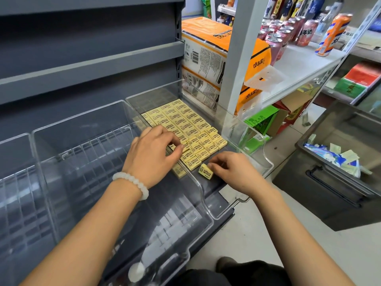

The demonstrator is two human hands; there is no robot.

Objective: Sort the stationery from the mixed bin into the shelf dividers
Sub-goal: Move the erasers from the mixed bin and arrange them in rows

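Right hand [231, 172] pinches single yellow eraser [205, 171] just in front of eraser rows [181, 124], inside clear shelf divider [266, 157]. Left hand [153, 153], fingers curled, fingertips touching front rows; whether it grips one, cannot tell. Rows already fill back and middle of divider; front strip bare. Neighbouring divider [82, 145] left of rows holds nothing. Mixed bin [329, 182], right of rows, has items left. Judgement: sorting roughly midway at most.

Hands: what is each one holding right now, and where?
Right hand pinches a loose yellow eraser at its right end. Left hand touches the eraser rows; no clear grip.
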